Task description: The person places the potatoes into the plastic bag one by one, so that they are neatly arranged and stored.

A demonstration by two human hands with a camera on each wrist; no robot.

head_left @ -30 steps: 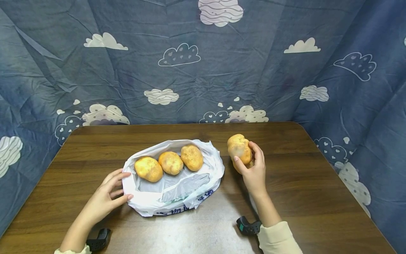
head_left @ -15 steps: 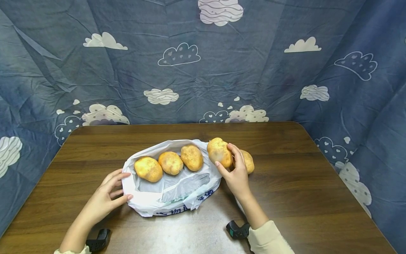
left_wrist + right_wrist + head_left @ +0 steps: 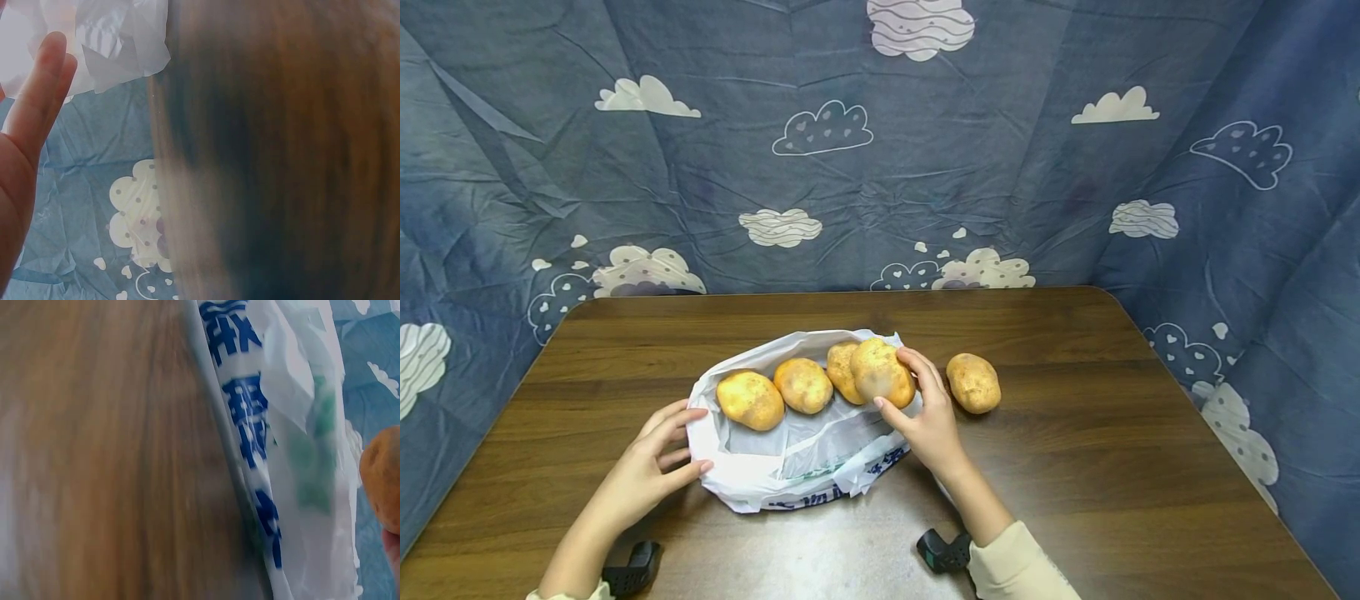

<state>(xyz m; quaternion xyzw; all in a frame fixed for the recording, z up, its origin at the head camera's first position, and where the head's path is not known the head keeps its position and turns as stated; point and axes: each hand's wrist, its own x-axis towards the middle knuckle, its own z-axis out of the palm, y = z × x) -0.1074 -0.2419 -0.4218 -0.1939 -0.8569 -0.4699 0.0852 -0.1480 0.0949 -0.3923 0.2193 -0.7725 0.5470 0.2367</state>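
Observation:
A white plastic bag (image 3: pixel 741 479) with blue printing lies wide-mouthed on the table. My left hand (image 3: pixel 638 468) holds its left rim, with index finger and thumb over the edge; in the left wrist view fingers (image 3: pixel 40 94) lie along the white plastic. My right hand (image 3: pixel 931 429) grips a yellow-brown potato (image 3: pixel 880 373) between thumb and fingers above the bag's right end. Inside the bag rest a left potato (image 3: pixel 750 400), a middle potato (image 3: pixel 803 386) and a right potato (image 3: pixel 842 372), partly hidden by the held one. The right wrist view catches the held potato (image 3: pixel 382 478) at its edge.
Another potato (image 3: pixel 973 383) lies on the wooden table (image 3: pixel 1112 467) just right of my right hand. A blue cloth (image 3: pixel 850 192) with white cloud prints hangs behind the table's far edge. Black wrist cameras (image 3: pixel 942 552) sit at both wrists.
My right hand has carried the potato leftward from the table's right side to over the bag, uncovering the potato left on the table. My left hand and the bag stay in place.

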